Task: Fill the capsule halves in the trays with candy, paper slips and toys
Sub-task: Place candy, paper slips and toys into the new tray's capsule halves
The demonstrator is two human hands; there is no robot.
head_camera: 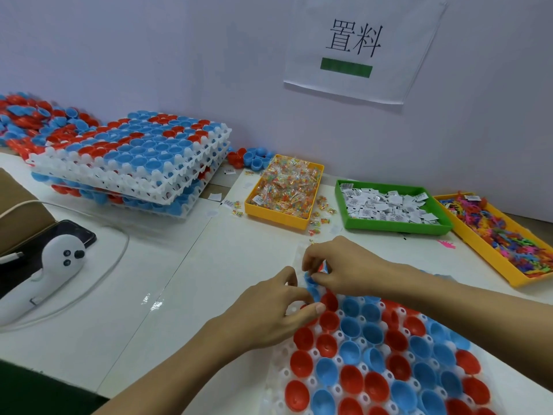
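Pinching a blue capsule half at tray corner w/ both hands: left hand, right hand. Yellow bin held candy, green bin slips; toy bin cut off at rt.

A small packing or assembly workshop, shown by a printed station sign taped to the wall, stacked white trays of red and blue capsule halves, and sorted parts bins along a plain worktable
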